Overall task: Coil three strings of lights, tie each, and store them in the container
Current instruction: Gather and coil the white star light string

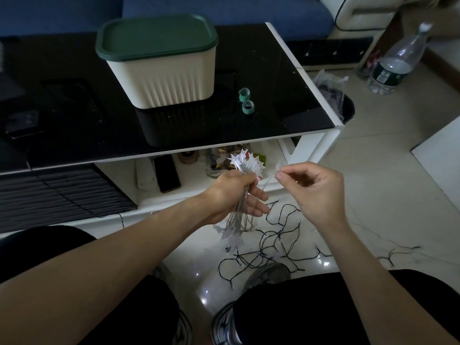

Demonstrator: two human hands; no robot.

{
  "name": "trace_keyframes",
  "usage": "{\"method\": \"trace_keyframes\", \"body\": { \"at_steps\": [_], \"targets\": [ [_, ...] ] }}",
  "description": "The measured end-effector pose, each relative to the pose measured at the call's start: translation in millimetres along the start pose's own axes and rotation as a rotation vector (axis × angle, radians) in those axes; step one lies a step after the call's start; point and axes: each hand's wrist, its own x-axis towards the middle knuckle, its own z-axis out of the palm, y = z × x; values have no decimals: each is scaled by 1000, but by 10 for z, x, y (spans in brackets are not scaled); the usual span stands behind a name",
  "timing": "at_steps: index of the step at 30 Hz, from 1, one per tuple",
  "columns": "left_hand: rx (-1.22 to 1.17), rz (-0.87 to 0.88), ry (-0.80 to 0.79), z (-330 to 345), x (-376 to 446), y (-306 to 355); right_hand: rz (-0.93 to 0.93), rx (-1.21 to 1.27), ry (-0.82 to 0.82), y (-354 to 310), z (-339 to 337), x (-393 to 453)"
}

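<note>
Item one, the star light string (242,195): we hold it gathered into a bundle of clear wire loops, its long axis running roughly upright, tilted slightly away from us. White star-shaped lamps fan out at the top end; more stars and the loop ends hang at the bottom, above the floor. The wire is thin and transparent, the stars translucent white.

Our left hand (234,192) grips the bundle at its middle, fingers (257,207) curled around the loops, the forearm reaching in from the lower left. Our right hand (313,190) is raised just beside it, thumb and forefinger pinching a free strand of the same string that runs down and left to the bundle; the other fingers are loosely curled, back of the hand towards us.

Item two, the dark-wired light string (268,247): loose and tangled on the pale tiled floor (373,195) between our knees, small clear bulbs along black wire, trailing off to the right.

Item three, the container (161,78): cream, ribbed sides, green lid (155,36) closed, standing on the black glass bench (286,78), well apart from our hands. Two green tie loops (246,100) lie near it on the right.

Also noted: a plastic bottle (395,63) on the floor at right.
</note>
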Motion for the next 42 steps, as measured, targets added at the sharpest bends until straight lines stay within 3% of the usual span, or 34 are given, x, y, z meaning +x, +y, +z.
{"method": "trace_keyframes", "body": {
  "at_steps": [5,8,13,22,24,27,31,37,42],
  "targets": [
    [-26,26,-58,11,-23,10,-222,-112,92,56,228,-119],
    [-28,29,-77,35,-38,12,-246,-171,106,82,306,-146],
    [-7,42,-1,19,-21,-4,-299,-299,-14,91,371,-147],
    [21,98,146,-49,28,-33,-148,-290,-461,26,385,-256],
    [63,134,188,-47,46,-36,-98,-205,-468,-2,391,-279],
    [68,199,203,-37,61,-20,-15,-93,-300,-48,389,-261],
    [-18,253,245,-58,44,41,-14,-186,-100,-26,270,-142],
    [-157,295,298,-68,17,141,128,-663,-305,167,-72,88],
    [-260,325,350,-149,13,234,432,-697,-479,268,-405,191]
  ]
}}
